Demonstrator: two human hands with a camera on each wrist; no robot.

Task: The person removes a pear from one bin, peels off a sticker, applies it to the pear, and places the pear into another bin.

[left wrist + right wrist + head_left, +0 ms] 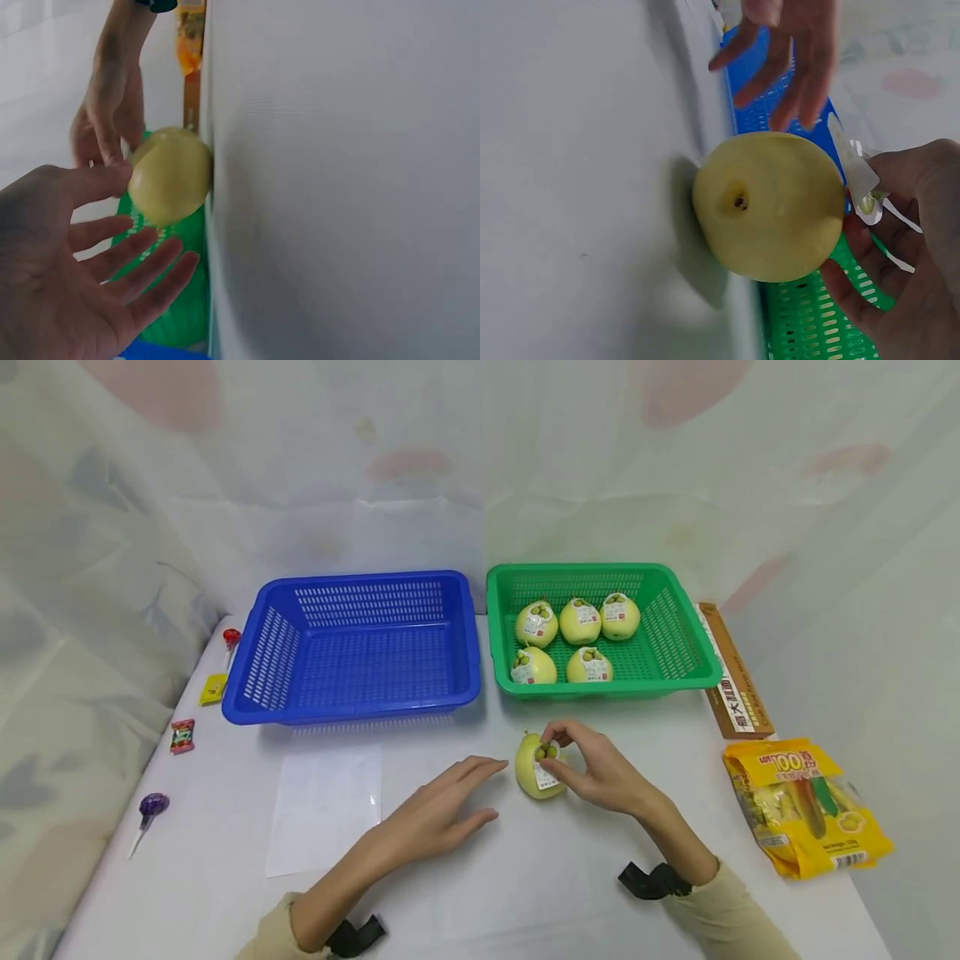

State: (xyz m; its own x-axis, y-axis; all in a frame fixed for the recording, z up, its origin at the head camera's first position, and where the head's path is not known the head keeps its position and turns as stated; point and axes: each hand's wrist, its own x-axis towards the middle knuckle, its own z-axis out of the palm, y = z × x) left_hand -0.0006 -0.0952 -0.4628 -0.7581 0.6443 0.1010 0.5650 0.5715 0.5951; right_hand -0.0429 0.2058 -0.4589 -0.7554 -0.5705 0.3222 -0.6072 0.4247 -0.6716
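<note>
A pale yellow-green pear [529, 770] rests on the white table in front of the green basket. On its right side is a white label [853, 166] printed with green fruit, partly standing away from the skin. My right hand [597, 770] pinches this label between thumb and fingers, and its lower fingertips lie right at the pear's side in the right wrist view. To the left of the pear, my left hand [437, 814] has its fingers extended and spread. Its fingertips are close to the pear, and it holds nothing.
Several labelled pears [581, 622] lie in the green basket [678, 652]. Left of it stands a blue basket [375, 656], with a white sheet [326, 810] in front. Wrapped candies and lollipops [153, 806] line the left edge. A brown box [735, 677] and yellow bag [810, 810] lie right.
</note>
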